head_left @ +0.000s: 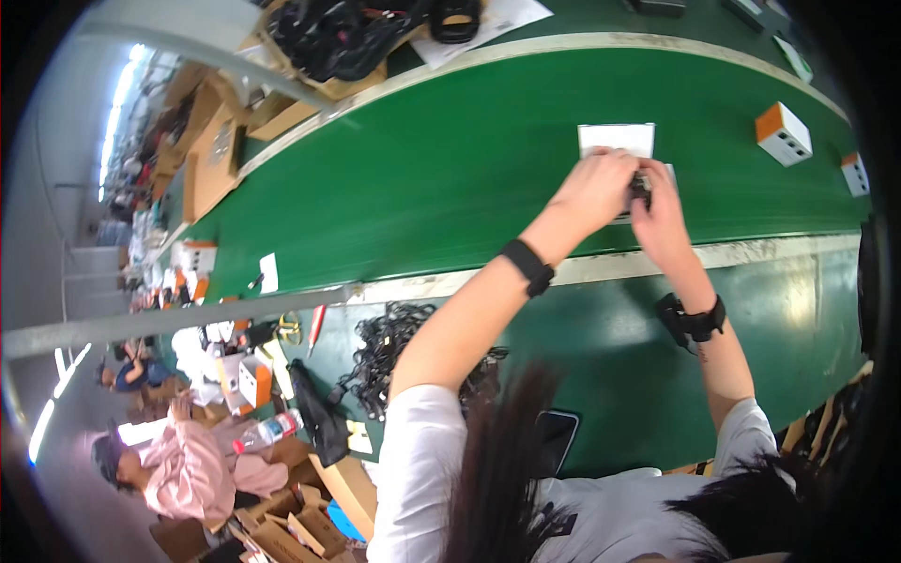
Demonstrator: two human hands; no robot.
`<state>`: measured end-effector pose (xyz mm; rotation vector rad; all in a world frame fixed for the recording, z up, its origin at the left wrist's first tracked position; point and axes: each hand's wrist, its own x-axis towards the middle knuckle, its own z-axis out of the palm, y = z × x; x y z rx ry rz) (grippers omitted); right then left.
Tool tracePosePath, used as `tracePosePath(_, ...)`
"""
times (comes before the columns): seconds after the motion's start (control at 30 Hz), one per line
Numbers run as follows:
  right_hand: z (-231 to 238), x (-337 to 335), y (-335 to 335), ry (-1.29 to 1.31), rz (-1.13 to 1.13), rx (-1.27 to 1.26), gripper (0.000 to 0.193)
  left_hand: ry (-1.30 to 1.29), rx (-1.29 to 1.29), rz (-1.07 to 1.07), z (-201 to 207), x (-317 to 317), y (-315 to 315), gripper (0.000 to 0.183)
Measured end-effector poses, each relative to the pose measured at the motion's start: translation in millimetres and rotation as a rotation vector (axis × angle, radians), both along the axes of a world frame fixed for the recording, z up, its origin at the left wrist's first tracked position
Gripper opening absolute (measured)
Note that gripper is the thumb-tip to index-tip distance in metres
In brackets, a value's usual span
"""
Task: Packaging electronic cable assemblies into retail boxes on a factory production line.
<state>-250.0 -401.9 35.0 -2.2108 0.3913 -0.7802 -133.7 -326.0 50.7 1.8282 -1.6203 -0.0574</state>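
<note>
Over the green conveyor belt [450, 159], my two hands come together at a small white box [617, 138] whose lid or flap stands up behind them. My left hand [603, 183] has its fingers bent down over the box. My right hand [663, 214] curls in from the other side, thumb toward the left hand. Between them shows a small black bundle [641, 190], possibly a coiled cable; both hands appear closed on it. Fingers hide most of the box's inside.
White-and-orange boxes [784, 136] stand on the belt at right. On the near table lie a heap of black cables [380, 352], a phone [556, 439] and a red cutter-like tool [317, 328]. A metal rail [178, 319] crosses at left. A person in pink [188, 469] sits beyond.
</note>
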Motion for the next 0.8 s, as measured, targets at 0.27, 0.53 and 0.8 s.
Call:
tracePosePath(0.27, 13, -1, -9, 0.202, 0.033, 0.073, 0.029, 0.128, -0.010, 0.111, -2, -7, -4, 0.009)
tracePosePath(0.53, 36, -12, -30, 0.313, 0.166, -0.040, 0.025, -0.018, 0.038, 0.143, -9, -20, -15, 0.006)
tracePosePath(0.8, 29, -6, -63, 0.342, 0.126, -0.078, 0.023, -0.152, -0.060, 0.141, -4, -26, -20, 0.005)
